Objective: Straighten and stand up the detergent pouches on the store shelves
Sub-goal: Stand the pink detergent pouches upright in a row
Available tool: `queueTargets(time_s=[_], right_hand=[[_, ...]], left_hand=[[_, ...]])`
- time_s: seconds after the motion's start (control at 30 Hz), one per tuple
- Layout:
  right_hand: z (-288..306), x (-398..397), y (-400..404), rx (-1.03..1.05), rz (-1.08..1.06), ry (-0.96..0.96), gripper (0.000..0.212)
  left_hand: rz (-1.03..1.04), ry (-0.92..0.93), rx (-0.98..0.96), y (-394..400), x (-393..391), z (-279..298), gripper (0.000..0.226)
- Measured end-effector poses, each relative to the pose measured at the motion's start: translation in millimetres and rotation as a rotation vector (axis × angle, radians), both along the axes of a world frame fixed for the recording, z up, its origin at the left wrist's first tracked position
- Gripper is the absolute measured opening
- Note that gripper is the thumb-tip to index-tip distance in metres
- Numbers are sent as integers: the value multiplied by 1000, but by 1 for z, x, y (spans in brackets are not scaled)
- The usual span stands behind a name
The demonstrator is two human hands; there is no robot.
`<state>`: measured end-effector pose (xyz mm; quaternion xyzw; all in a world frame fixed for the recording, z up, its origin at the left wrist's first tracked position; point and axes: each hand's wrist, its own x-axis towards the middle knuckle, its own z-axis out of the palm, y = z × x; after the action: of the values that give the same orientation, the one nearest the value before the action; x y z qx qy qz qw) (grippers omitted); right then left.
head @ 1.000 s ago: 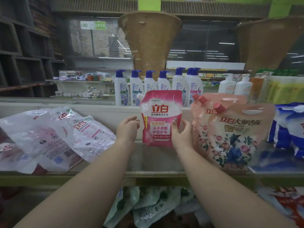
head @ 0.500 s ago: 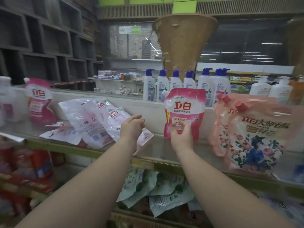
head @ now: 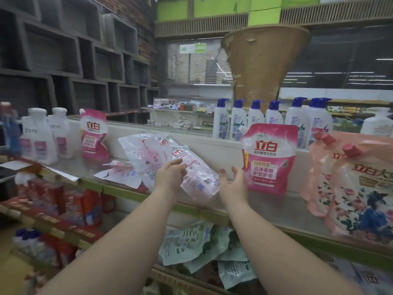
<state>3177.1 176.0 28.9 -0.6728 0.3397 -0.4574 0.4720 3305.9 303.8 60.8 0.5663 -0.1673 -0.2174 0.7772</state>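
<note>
Both forearms are reaching up from the bottom of the frame toward the shelf (head: 265, 206) running across the middle. The left hand (head: 170, 177) is hovering at centre frame in front of the heap of toppled pouches (head: 168, 165), fingers loosely curled and gripping nothing; whether a fingertip is touching the plastic cannot be told. The right hand (head: 234, 184) is sitting just right of centre, palm turned inward, fingers relaxed and spread, holding nothing, just beside the lower left edge of the pink pouch (head: 269, 162) and seemingly clear of it. That pink pouch is standing upright on the shelf, right of centre, spout at its upper left corner. The toppled pouches are lying pale and translucent, overlapping one another, leaning back and sprawling toward the shelf's front edge. A second pink pouch (head: 93, 135) is standing upright at left of frame, next to white bottles (head: 40, 137). Floral pouches (head: 359, 188) are standing at the right edge, red caps up. A row of blue-capped pump bottles (head: 272, 118) is lining up behind the shelf. Greenish pouches (head: 191, 243) are lying jumbled on the lower shelf, bottom centre. The left side of the frame is blurring.
</note>
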Motion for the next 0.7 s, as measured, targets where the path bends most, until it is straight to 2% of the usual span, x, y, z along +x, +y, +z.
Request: queueTargets(time_s=[0.3,0.4,0.53,0.63,0.7], right_hand=[[0,27,23,-23,23,27,61],[7,31,25,-29,26,18,60],[11,35,22,-32,14,13,60],[9,37,19,-29,0,28,60],[8,40,18,-24,-5,39,60]], left_hand=[[16,34,16,22,24,-2,22],[48,66,-4,24,29,7,33],[115,22,79,23,40,9,40],[62,9,128,22,38,10,55],[-1,88,96,21,36,12,60]])
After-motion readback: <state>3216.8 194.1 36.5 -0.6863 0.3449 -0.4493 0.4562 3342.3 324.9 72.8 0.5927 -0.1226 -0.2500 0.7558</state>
